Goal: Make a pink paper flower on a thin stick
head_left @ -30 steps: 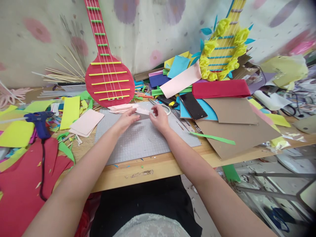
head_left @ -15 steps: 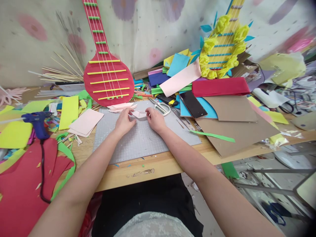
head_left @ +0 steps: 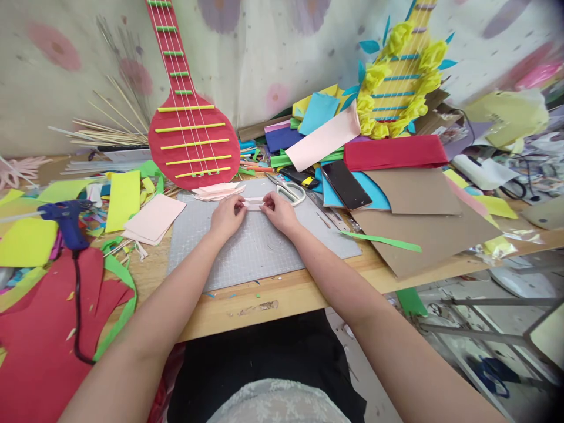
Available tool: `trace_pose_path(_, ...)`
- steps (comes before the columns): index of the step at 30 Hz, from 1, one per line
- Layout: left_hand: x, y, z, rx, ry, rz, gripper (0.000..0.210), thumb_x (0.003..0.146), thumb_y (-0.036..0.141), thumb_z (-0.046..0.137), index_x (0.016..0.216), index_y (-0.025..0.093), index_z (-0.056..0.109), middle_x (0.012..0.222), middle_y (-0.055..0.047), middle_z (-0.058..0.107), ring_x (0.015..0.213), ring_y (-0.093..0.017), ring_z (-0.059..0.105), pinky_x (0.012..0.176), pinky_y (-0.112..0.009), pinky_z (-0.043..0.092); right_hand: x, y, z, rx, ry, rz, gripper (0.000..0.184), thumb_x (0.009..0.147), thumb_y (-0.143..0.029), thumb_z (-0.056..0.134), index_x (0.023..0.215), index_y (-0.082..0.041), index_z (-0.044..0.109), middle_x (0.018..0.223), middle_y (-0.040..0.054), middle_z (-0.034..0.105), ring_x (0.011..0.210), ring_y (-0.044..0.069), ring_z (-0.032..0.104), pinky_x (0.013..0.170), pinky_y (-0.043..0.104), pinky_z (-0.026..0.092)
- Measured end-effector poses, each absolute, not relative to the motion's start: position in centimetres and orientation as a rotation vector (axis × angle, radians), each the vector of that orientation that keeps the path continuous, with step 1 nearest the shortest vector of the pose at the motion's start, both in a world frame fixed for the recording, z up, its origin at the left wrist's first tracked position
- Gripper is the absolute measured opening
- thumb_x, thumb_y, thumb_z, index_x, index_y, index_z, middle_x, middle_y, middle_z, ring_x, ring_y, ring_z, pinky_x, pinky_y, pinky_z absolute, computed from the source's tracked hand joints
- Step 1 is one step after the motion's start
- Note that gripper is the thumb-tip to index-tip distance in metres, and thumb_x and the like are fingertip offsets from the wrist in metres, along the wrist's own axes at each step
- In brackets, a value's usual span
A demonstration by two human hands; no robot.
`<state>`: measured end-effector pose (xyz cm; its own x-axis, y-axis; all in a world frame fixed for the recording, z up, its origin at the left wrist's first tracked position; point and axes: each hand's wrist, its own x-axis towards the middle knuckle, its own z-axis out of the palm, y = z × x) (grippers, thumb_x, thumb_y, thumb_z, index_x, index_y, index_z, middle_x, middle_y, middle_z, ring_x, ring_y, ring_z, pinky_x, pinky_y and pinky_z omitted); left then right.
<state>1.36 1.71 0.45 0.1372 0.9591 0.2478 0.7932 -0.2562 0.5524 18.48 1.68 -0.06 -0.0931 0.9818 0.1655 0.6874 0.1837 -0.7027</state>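
Pale pink paper strip (head_left: 253,204), seemingly folded, is up over the far half of the grey cutting mat (head_left: 264,252), held at both ends: left hand (head_left: 227,217) pinches one end b/w thumb & fingers, right hand (head_left: 279,212) the other. Grip is pressed tight on both sides, prob. b/c thin paper springs open unless both ends are pinned. Fingertips cover the ends, so can't say for sure how the folds run there. Mat seems set square to the person to give a flat, protected work area.

More folded pink pieces (head_left: 218,191) lie at the mat's far-left corner, presumably for quick reach. Scissors (head_left: 291,191) lie on the mat's far-right part, just behind the right hand, so that hand has little room that way. Red paper instrument (head_left: 194,141) stands beyond the mat's far-left corner & blocks the back. Pink sheets (head_left: 156,217) are just left of the mat; blue glue gun (head_left: 70,226) farther left, w/ its cord hanging down. Brown card (head_left: 423,235) crowds the mat's right side, green strip (head_left: 388,239) across it; black phone (head_left: 347,185) is beyond, off the mat's far-right corner.
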Motion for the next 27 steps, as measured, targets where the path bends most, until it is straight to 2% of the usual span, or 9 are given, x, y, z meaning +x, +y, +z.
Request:
trace_pose_path(10,2.8,1.9,0.7,1.893,1.864,0.877,0.017,0.075,0.029,0.056,0.089,0.021,0.059,0.079,-0.002,0.066,0.082,-0.018,0.059,0.071,-0.029,0.042,17.2,1.9,-0.1,-1.696,-1.793,0.516,0.023,0.081,-0.024,0.049,0.103,-0.019,0.047,0.085,0.0041,0.065,0.081,0.018,0.060,0.071,0.031,0.042)
trace_pose_path(19,3.1,1.7,0.3,1.865,1.908,0.905,0.015,0.075,0.023,0.055,0.090,0.021,0.057,0.082,-0.002,0.065,0.088,-0.018,0.057,0.077,-0.031,0.041,17.6,1.7,-0.2,-1.672,-1.806,0.490,0.023,0.080,-0.023,0.048,0.102,-0.018,0.045,0.080,0.0025,0.063,0.078,0.017,0.058,0.070,0.029,0.041)
trace_pose_path(27,3.2,1.7,0.1,1.878,1.919,0.918,0.017,0.076,0.027,0.053,0.092,0.020,0.055,0.083,-0.003,0.065,0.091,-0.021,0.056,0.079,-0.034,0.042,17.1,1.6,0.5,-1.801,-1.879,0.396,0.026,0.084,-0.023,0.042,0.108,-0.016,0.043,0.088,0.0078,0.064,0.082,0.019,0.059,0.070,0.030,0.041)
